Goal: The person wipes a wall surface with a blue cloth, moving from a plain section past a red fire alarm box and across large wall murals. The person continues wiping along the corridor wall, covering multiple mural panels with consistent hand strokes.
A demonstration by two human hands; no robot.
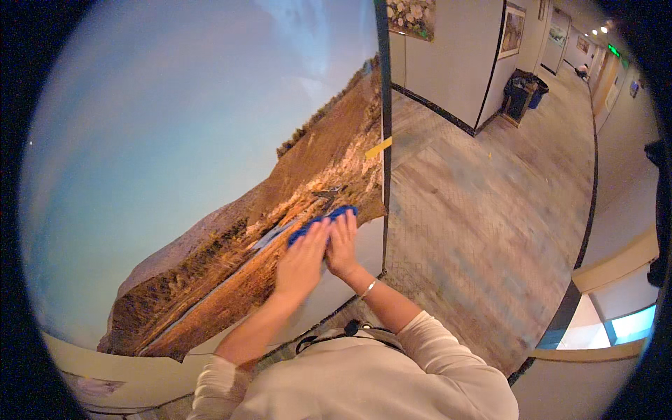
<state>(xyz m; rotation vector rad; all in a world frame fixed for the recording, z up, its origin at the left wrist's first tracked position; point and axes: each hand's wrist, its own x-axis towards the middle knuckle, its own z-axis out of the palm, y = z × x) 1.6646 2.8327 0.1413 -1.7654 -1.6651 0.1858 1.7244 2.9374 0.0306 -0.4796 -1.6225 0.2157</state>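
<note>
My left hand and my right hand lie side by side on a blue cloth, pressing it flat against a large landscape picture on the wall. The cloth rests over the picture's brown ground, near its lower right part, and shows beyond my fingertips. A strip of yellow tape sits at the picture's right edge, farther up than my hands. Most of the cloth's underside is hidden by my palms and fingers. A bracelet is on my right wrist.
A dark edge strip bounds the wall on the right. Beyond it a wood-look floor runs down a corridor. Bins with black liners stand by a wall corner. Framed pictures hang there. A person is low down far off.
</note>
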